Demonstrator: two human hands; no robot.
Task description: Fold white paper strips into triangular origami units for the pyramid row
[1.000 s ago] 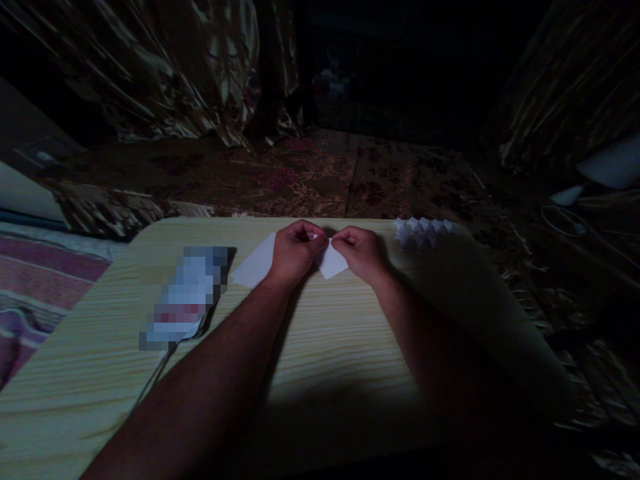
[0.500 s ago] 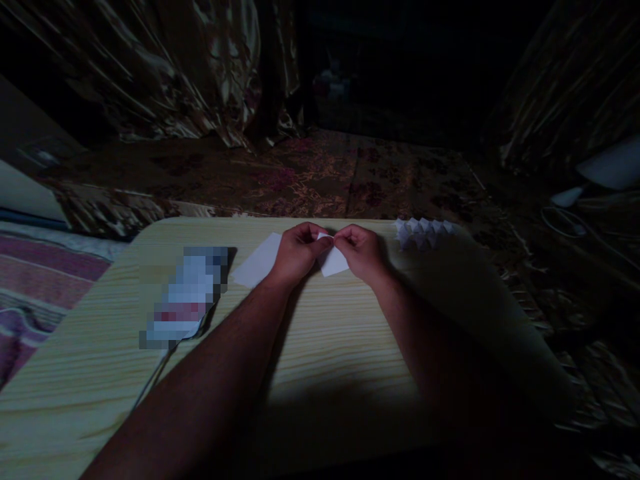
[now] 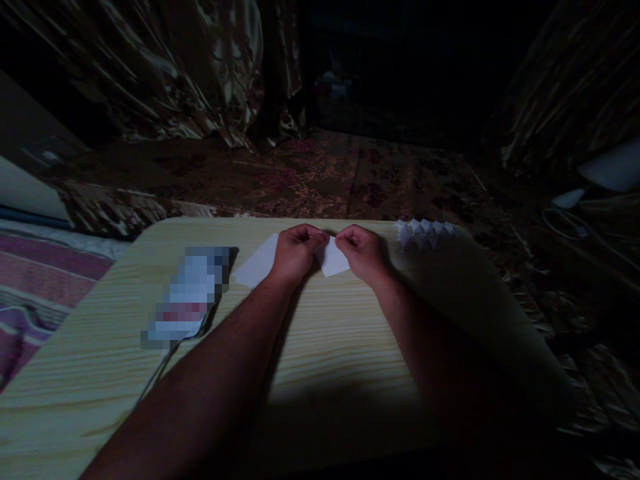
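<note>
Between my two hands is a small piece of white paper, its lower part showing below the fingers. My left hand is closed in a pinch on the paper's left side, with the thumb on top. On the other side, my right hand pinches the paper's upper right edge, fingers curled. The upper edge is partly hidden by the fingers. Just left of my left hand lies more white paper, flat on the table and partly covered by that hand.
Several small folded white paper pieces stand in rows at the wooden table's far right. A blurred-out phone-like object with a cable lies on the left. Beyond the table is a patterned cloth surface; a lamp-like white object sits right.
My left thumb and fingers have shifted slightly along the top of the paper, away from the right fingertips. The paper and the other things stay nearly where they were.
</note>
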